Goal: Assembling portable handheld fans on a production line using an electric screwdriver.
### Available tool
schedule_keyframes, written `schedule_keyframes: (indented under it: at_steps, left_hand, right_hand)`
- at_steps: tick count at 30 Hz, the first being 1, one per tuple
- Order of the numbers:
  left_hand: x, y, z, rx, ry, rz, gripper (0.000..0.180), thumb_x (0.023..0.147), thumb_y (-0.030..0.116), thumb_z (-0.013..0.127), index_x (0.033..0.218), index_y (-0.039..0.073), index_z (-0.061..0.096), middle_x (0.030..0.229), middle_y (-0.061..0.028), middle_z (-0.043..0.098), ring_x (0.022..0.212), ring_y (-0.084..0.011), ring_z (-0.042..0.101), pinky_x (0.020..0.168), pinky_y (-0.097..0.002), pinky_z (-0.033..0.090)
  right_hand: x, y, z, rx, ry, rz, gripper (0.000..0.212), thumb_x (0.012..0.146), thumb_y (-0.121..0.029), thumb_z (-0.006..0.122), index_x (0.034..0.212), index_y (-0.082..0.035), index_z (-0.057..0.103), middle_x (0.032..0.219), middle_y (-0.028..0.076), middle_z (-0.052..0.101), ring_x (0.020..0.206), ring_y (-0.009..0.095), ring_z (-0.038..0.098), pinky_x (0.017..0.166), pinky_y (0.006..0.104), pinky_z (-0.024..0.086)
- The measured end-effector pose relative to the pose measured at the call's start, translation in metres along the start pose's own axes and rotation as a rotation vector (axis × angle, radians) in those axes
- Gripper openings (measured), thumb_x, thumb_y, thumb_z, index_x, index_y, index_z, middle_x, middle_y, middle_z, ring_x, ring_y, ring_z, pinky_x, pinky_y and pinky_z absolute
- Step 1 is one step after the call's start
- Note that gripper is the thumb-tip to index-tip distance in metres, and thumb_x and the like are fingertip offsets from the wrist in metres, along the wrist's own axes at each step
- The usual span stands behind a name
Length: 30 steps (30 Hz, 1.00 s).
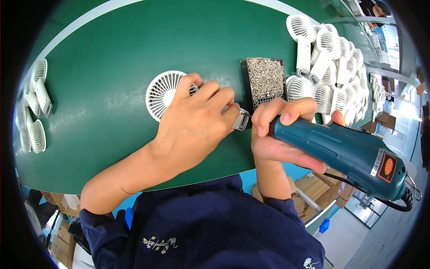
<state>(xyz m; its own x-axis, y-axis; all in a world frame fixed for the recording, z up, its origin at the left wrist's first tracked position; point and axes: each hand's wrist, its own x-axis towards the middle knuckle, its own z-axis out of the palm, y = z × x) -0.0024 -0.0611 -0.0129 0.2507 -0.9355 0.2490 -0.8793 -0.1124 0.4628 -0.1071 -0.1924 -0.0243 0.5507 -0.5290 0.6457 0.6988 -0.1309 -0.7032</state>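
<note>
A white handheld fan (156, 96) lies on the green table, its round slatted head to the left and its handle end (242, 120) to the right. Over the fan, my left hand (192, 112) curls its fingers round the handle and covers most of it. My right hand (286, 130) grips a teal electric screwdriver (331, 145) near its front end. The screwdriver lies nearly level, with its nose pointing left at the handle's end. Fingers hide the bit, so I cannot tell whether it touches the fan. A cable leaves the tool's rear.
Just beyond my right hand stands a black tray (245, 83) filled with small silver screws. Many white fans (329, 67) are piled at the right, and several more fans (36, 105) lie at the left edge. Cardboard boxes (313, 193) sit below the table's near edge.
</note>
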Motion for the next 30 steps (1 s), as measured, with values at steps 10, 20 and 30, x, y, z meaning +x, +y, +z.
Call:
schedule_keyframes:
  at_steps: [10,20,30]
  left_hand:
    - [0.002,0.000,0.000,0.000,-0.006,0.000,0.035,0.064,0.018,0.080,0.096,0.009,0.070,0.092,0.0010,0.058,0.093,-0.0168,0.055,0.092,-0.0425,0.036]
    - [0.001,0.003,-0.002,-0.021,-0.009,-0.030,0.038,0.061,0.016,0.081,0.096,0.009,0.069,0.093,0.0007,0.058,0.093,-0.0170,0.056,0.092,-0.0404,0.035]
    - [0.004,0.003,-0.002,-0.038,0.006,-0.034,0.038,0.061,0.015,0.081,0.096,0.010,0.068,0.095,-0.0003,0.058,0.094,-0.0178,0.056,0.092,-0.0404,0.035]
  right_hand:
    - [-0.001,-0.004,-0.001,0.126,-0.010,0.006,0.080,0.088,-0.069,0.041,0.147,-0.024,0.012,0.093,0.016,0.047,0.049,0.024,0.045,0.042,0.0326,0.038]
    - [0.019,-0.003,-0.021,0.034,0.210,-0.014,0.082,0.082,-0.080,0.033,0.146,-0.034,0.011,0.085,0.009,0.046,0.039,0.016,0.042,0.032,0.0250,0.037]
    - [0.019,0.001,-0.015,-0.153,0.291,0.045,0.084,0.080,-0.082,0.031,0.144,-0.030,0.013,0.083,0.009,0.046,0.038,0.015,0.040,0.031,0.0237,0.037]
